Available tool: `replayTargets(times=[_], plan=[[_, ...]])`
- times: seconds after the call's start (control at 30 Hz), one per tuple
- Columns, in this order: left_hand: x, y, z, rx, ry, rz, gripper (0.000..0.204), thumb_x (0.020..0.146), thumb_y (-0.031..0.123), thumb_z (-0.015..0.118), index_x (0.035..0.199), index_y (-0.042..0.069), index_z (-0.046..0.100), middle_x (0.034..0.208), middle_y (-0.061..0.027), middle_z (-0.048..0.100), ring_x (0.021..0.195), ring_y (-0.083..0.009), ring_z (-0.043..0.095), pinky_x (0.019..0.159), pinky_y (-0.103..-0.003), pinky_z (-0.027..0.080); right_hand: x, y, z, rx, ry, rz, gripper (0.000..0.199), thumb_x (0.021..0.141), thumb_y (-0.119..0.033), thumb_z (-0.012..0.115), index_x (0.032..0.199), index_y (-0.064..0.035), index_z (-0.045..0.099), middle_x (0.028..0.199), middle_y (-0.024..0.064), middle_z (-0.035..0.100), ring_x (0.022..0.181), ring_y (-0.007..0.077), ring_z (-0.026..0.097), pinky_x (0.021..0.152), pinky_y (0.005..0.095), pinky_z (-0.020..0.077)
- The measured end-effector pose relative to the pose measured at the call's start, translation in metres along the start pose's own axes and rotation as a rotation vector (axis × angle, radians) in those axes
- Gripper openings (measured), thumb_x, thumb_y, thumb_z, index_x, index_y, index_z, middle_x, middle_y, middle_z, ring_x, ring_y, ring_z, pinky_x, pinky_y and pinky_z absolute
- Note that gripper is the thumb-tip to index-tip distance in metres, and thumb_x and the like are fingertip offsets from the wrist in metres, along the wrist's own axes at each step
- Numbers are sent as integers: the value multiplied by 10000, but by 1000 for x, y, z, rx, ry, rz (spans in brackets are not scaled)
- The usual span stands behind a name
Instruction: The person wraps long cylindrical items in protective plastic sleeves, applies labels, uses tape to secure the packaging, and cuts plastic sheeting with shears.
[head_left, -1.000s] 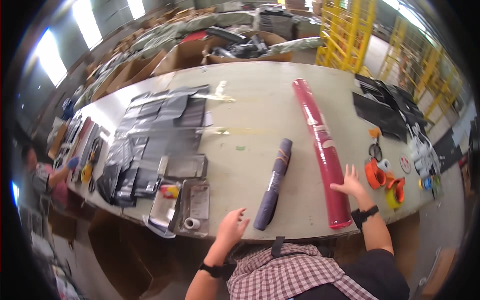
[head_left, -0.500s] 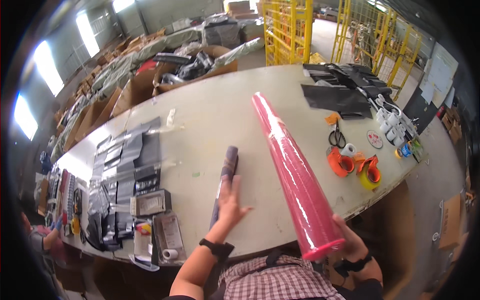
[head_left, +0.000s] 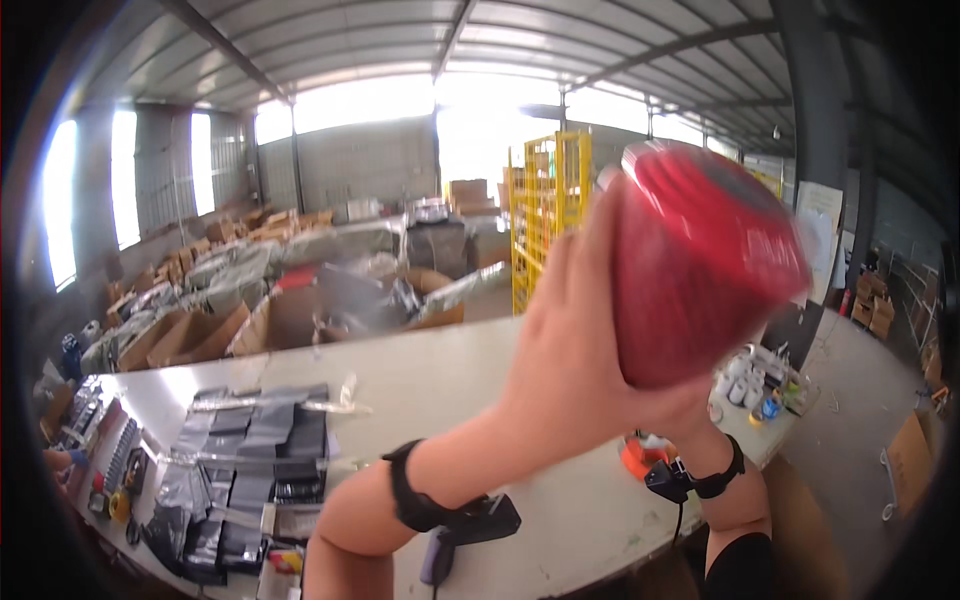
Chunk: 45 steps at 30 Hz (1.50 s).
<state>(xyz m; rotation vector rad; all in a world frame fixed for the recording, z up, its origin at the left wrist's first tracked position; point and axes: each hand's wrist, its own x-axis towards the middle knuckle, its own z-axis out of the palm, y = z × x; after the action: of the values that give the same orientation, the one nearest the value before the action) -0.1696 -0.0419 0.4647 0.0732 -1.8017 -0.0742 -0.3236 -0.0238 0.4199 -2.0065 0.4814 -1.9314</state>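
Observation:
A red, plastic-wrapped roll (head_left: 690,285) is lifted in front of me, one end tilted up toward me; motion blurs it. My left hand (head_left: 570,340) is closed along its left side, fingers reaching up toward the top end. Beneath the roll, my right hand (head_left: 682,412) supports its lower side, most of its fingers hidden. A black strap with a small black box sits on each wrist. Low on the table, partly behind my left wrist, lies a slim dark purple roll (head_left: 436,560).
Dark plastic bags (head_left: 255,435) cover the left of the pale table (head_left: 420,375). An orange tape dispenser (head_left: 636,458) and white spools (head_left: 742,385) lie to the right. Beyond stand open cartons (head_left: 205,330) and a yellow cage (head_left: 550,200). Another person's gloved hand (head_left: 64,459) shows far left.
The red roll has risen off the table and tipped end-on toward me. My left hand left the purple roll and took hold of the red one. The view has tilted upward.

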Motion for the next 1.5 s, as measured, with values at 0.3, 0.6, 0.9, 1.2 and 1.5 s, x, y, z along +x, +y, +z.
replayTargets(times=[0.3, 0.6, 0.9, 1.2, 1.5], plan=[[110, -9, -101, 319, -9, -75, 538, 785, 386, 670, 1094, -33, 537, 981, -102, 584, 826, -131, 573, 737, -242, 463, 76, -10, 57, 308, -307, 289, 902, 740, -146, 721, 1409, -72, 119, 1324, 106, 368, 1222, 200, 388, 1016, 357, 330], [99, -33, -131, 358, -77, -82, 341, 851, 345, 615, 904, 9, 630, 840, -22, 593, 783, -66, 529, 711, -217, 430, 139, 23, 56, -52, -220, -37, 518, 920, -379, 459, 1284, -22, 369, 1258, 114, 409, 1158, 189, 422, 966, 343, 346], [105, -31, -123, 264, -160, -114, 342, 867, 317, 598, 995, 0, 596, 840, -23, 583, 783, -90, 526, 743, -235, 426, 227, 40, 56, 580, -468, -170, 504, 942, -512, 315, 913, -62, 539, 886, 28, 590, 826, 98, 569, 740, 242, 462], [100, -32, -134, 136, -134, -66, 324, 857, 331, 623, 971, 29, 594, 834, 3, 589, 770, -56, 515, 718, -212, 408, 222, 13, 63, 135, -352, -377, 631, 934, -569, 245, 931, -39, 588, 815, 8, 587, 753, 62, 537, 697, 207, 417], [109, -19, -139, 178, -207, 40, 298, 846, 302, 641, 971, 35, 597, 831, -4, 606, 763, -50, 538, 713, -201, 415, 229, -22, 60, 205, -665, -292, 513, 952, -513, 254, 785, -73, 457, 699, -35, 457, 638, 41, 455, 585, 180, 369]])
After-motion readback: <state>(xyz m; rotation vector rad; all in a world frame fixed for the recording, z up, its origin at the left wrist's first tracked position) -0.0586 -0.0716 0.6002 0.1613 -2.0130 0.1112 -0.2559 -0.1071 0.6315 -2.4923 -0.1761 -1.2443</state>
